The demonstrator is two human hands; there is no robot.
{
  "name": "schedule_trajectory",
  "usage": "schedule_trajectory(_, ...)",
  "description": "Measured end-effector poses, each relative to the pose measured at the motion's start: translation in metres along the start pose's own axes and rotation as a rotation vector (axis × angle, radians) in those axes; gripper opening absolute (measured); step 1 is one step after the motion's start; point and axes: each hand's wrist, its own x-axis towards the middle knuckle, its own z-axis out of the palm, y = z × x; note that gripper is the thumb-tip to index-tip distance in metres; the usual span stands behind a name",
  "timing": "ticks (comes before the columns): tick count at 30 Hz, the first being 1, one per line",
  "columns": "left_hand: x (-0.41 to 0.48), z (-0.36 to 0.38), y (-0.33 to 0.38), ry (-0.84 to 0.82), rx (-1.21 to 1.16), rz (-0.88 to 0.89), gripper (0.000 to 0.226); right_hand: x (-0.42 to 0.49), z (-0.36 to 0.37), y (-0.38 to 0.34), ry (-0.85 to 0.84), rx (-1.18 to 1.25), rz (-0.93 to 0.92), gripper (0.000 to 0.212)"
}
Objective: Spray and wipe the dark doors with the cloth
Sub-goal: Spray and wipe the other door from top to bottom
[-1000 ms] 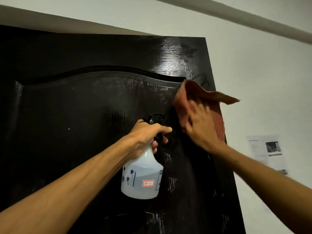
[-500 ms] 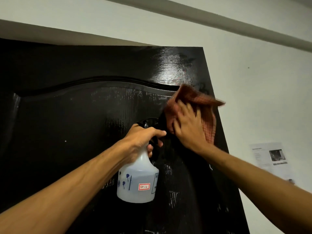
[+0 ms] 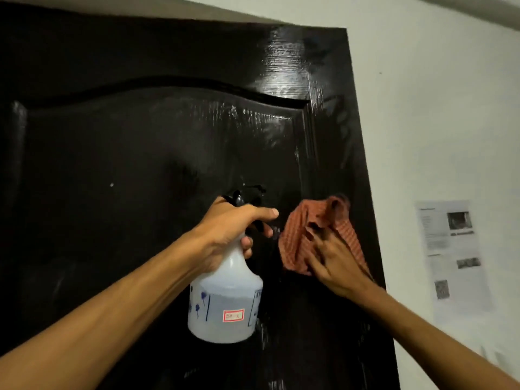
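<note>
Glossy dark door point(image 3: 140, 164) streaked wet; white wall point(image 3: 436, 122) beside.

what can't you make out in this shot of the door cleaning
- Head view: the red-bordered sticker on the spray bottle is too blurred to read.
- The paper sheet on the wall is blurred; text and photos illegible.
- The dark door runs off the left and bottom edges; no handle shows.
- The cloth under the right hand is motion-blurred, its lower part covered.
- The left hand hides the bottle's neck.
</note>
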Motion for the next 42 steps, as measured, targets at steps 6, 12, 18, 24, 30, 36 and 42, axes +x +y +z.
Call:
schedule_trajectory(6, -0.034, -0.013, -0.055, 0.108, -0.008, -0.083, 0.023, 0.012, 0.015, -0.019, 0.259, -0.034, 0.413, 0.041)
schedule_trajectory(12, -0.076, -0.034, -0.126, 0.238, 0.060, -0.202, 0.020, -0.047, 0.060, -0.074, -0.016, -0.210, -0.034, 0.029)
schedule_trajectory(18, -0.082, -0.085, -0.140, 0.368, 0.193, -0.101, 0.024, 0.013, 0.078, -0.116, 0.139, -0.275, 0.226, 0.038)
schedule_trajectory(24, -0.103, -0.130, -0.146, 0.426, 0.226, -0.095, 0.021, 0.024, 0.091, -0.148, 0.196, -0.031, 0.120, 0.039)
schedule_trajectory(30, -0.124, -0.197, -0.162, 0.583, 0.220, -0.102, 0.021, 0.010, 0.166, -0.235, -0.020, -0.272, -0.154, 0.029)
schedule_trajectory(36, -0.152, -0.245, -0.179, 0.651, 0.202, -0.147, 0.018, 0.050, 0.172, -0.266, 0.099, -0.061, -0.218, 0.040)
schedule_trajectory(42, -0.169, -0.290, -0.199, 0.761, 0.211, -0.167, 0.019, 0.035, 0.225, -0.341, -0.101, -0.165, -0.499, 0.055)
